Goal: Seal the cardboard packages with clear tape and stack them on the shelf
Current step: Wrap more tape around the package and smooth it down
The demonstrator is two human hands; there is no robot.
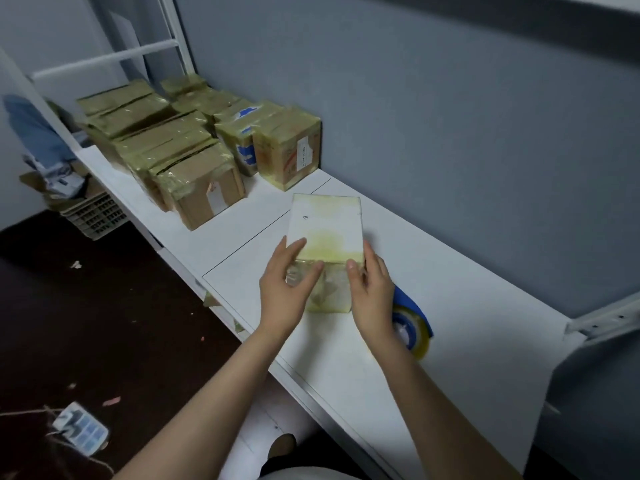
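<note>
White shelf (450,271) carries a taped package (325,226), long axis pointing away. Fingers of left hand (284,292) and right hand (370,294) grip its near end; tape roll (414,332) just right of them, stacked packages (180,147) far beyond.

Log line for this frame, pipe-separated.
left hand: grips white package | right hand: grips white package | tape roll: on shelf by right wrist | sealed boxes: stacked far left

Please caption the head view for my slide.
Left hand and right hand hold a taped package on the shelf, tape roll beside.
</note>
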